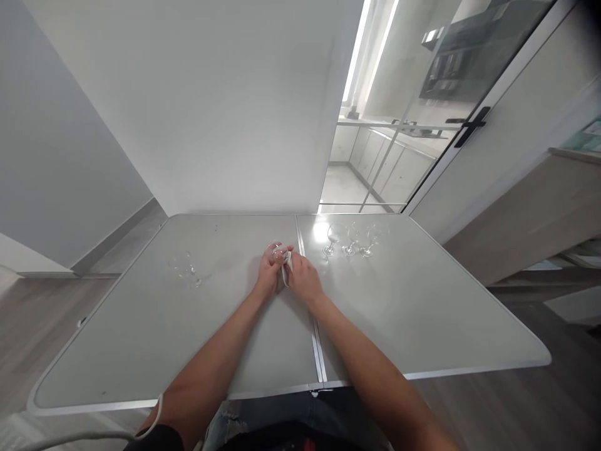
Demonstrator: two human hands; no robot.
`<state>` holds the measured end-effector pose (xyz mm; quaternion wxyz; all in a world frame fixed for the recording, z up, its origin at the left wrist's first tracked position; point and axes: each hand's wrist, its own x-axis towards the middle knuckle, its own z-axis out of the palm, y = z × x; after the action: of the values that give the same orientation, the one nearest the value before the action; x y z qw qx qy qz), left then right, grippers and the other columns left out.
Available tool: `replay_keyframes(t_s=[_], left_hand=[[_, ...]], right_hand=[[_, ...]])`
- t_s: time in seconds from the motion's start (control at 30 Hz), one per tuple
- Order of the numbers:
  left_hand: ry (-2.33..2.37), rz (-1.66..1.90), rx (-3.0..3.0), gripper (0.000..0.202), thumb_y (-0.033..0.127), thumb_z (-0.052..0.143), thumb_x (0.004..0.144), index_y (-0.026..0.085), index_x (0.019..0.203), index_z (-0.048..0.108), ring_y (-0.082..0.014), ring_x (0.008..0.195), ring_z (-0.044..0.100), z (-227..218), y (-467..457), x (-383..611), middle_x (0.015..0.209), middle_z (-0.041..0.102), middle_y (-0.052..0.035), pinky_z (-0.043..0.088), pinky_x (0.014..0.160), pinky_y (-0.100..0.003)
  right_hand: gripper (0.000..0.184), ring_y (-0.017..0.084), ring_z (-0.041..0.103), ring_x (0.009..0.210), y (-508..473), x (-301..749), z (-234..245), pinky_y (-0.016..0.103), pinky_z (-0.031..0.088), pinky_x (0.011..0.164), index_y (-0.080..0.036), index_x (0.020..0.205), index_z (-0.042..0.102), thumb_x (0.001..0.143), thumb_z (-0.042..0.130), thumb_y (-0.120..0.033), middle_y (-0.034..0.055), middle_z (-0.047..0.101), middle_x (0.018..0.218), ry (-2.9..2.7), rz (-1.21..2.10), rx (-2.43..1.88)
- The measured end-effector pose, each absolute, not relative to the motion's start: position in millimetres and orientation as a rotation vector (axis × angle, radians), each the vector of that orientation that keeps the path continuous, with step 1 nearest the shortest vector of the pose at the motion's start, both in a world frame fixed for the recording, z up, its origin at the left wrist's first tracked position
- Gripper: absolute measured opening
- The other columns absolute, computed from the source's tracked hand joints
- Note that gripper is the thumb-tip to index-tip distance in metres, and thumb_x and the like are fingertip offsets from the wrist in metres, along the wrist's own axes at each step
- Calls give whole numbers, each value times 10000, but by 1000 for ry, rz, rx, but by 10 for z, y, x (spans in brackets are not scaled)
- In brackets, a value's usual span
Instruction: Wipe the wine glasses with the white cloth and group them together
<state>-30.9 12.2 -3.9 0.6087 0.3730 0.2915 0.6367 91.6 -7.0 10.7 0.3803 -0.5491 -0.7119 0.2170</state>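
Observation:
Near the middle of the table, my left hand [267,270] is closed around a clear drinking glass [278,252], partly hidden by the fingers. My right hand [304,275] pinches a white cloth [285,275] against that glass, and a fold of it hangs down between the hands. To the right stand three clear stemmed glasses: one near the table seam [329,249], one in the middle [348,248] and one farther right [367,250]. On the left, clear glassware [188,269] shows faintly; how many pieces there are I cannot tell.
The grey folding table [404,319] has a metal rim and a metal seam [318,351] down its middle. A white wall [244,125] meets its far edge. At the right is a glazed door with a black handle [472,127]. A pale cable [157,416] crosses near my left forearm.

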Motion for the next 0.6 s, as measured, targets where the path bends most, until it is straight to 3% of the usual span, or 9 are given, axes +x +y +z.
replay_keyframes(t_s=[0.1, 0.27, 0.33, 0.4, 0.53, 0.6], left_hand=[[624, 1426, 821, 592, 461, 821, 736, 203, 1201, 561, -216, 978, 687, 7, 94, -359, 1212, 703, -139, 511, 852, -323], [472, 1263, 796, 688, 577, 783, 727, 174, 1246, 578, -295, 1112, 649, 94, 20, -442, 1208, 688, -161, 534, 867, -375], [467, 1243, 809, 688, 575, 768, 745, 186, 1274, 563, -285, 1067, 663, 86, 21, -427, 1220, 680, -155, 544, 816, -359], [523, 1284, 807, 629, 528, 770, 768, 185, 1254, 563, -249, 994, 681, 53, 44, -388, 1210, 684, -145, 543, 800, -338], [648, 1404, 825, 579, 430, 826, 741, 214, 1199, 543, -200, 955, 685, -7, 96, -309, 1166, 708, -109, 525, 824, -300], [634, 1429, 850, 598, 419, 840, 727, 237, 1205, 530, -189, 981, 677, -2, 99, -295, 1192, 701, -101, 515, 827, -281]], right_hand=[[223, 265, 609, 927, -90, 883, 135, 381, 462, 858, -185, 1048, 576, 916, 506, -351, 130, 660, 983, -1766, 712, -1342], [255, 197, 597, 682, -57, 996, 222, 353, 509, 697, -189, 859, 577, 889, 487, -426, 54, 632, 766, -1311, 1764, -936], [251, 185, 586, 649, -32, 1051, 224, 348, 511, 680, -181, 850, 579, 863, 512, -423, 45, 623, 744, -1230, 1946, -832], [225, 180, 586, 664, -10, 1078, 206, 330, 501, 685, -180, 873, 585, 856, 528, -397, 42, 625, 760, -1315, 1791, -927], [229, 237, 608, 870, -5, 1072, 167, 348, 466, 813, -182, 1039, 610, 880, 539, -331, 104, 670, 959, -1724, 875, -1289], [281, 260, 600, 949, -20, 1063, 166, 362, 442, 866, -178, 1129, 610, 912, 511, -329, 140, 670, 1058, -1843, 574, -1321]])
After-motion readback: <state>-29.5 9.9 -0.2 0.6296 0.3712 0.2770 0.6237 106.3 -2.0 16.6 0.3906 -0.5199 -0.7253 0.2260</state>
